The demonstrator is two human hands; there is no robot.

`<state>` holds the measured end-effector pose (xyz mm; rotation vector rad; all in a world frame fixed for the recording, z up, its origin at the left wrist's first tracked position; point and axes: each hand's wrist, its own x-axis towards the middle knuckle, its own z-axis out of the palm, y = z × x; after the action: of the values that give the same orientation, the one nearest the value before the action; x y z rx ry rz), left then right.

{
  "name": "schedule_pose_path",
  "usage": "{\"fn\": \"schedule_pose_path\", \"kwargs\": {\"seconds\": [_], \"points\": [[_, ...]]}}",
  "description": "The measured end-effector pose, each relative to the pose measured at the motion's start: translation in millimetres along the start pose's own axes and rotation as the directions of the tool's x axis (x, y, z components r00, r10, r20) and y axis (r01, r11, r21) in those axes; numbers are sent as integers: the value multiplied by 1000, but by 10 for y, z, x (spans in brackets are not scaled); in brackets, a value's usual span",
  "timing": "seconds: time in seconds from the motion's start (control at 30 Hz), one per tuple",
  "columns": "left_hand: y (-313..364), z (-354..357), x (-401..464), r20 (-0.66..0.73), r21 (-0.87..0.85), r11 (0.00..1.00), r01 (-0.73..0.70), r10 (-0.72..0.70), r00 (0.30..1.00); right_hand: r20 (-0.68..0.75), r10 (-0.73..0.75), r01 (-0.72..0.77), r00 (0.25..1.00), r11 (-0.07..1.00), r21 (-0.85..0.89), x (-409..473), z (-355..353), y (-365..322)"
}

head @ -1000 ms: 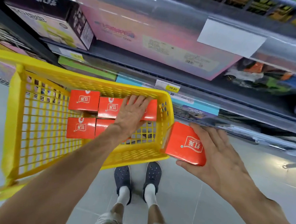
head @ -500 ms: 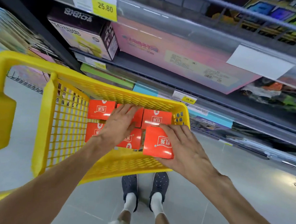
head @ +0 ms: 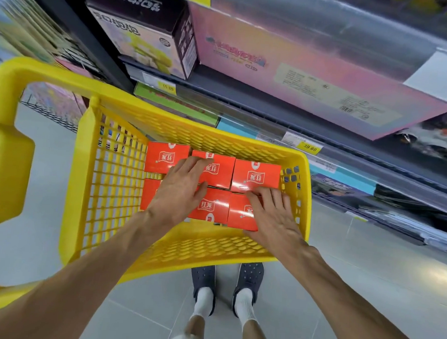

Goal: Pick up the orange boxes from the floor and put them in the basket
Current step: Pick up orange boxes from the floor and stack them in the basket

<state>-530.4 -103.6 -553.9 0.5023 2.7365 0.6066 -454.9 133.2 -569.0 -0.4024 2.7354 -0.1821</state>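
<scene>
both hands down inside the yellow basket [head: 105, 177]. right hand [head: 274, 215] lies flat, fingers straight, on the near-right orange box [head: 241, 214], grip loose, nothing curled round it. left hand [head: 181, 190] flat too, fingers spread over the far-middle orange box [head: 218, 170] and covering most of the near-left orange box [head: 149, 193]; pressing, not clutching. six boxes in the basket, two rows of three, packed touching: far-left orange box [head: 165, 158], far-right orange box [head: 256, 175], near-middle orange box [head: 212, 207] between the hands. basket handle [head: 4, 154] at left. store shelf [head: 274, 104] just behind with a big pink box [head: 303, 69] and a price tag [head: 310, 148]. grey tiled floor [head: 369, 259] below, dark shoes [head: 226, 280] with white socks near the basket's close edge.
</scene>
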Motion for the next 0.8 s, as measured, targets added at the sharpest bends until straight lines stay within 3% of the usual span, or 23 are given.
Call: {"fn": "schedule_pose_path", "kwargs": {"seconds": [0.2,0.37,0.6,0.8], "points": [[11,45,-69,47,-22,1000,11,-10,999,12,-39,39,999,998,-56,27,25,1],[146,-50,-108,70,15,1000,-27,25,997,-2,-24,24,1000,999,22,-54,-98,16],[818,-502,-46,78,142,959,-247,238,968,-124,61,-47,990,992,114,-471,-876,379],[2050,-1143,9,60,198,846,-495,493,868,-254,198,-188,947,980,63,-1412,-1864,843]]}}
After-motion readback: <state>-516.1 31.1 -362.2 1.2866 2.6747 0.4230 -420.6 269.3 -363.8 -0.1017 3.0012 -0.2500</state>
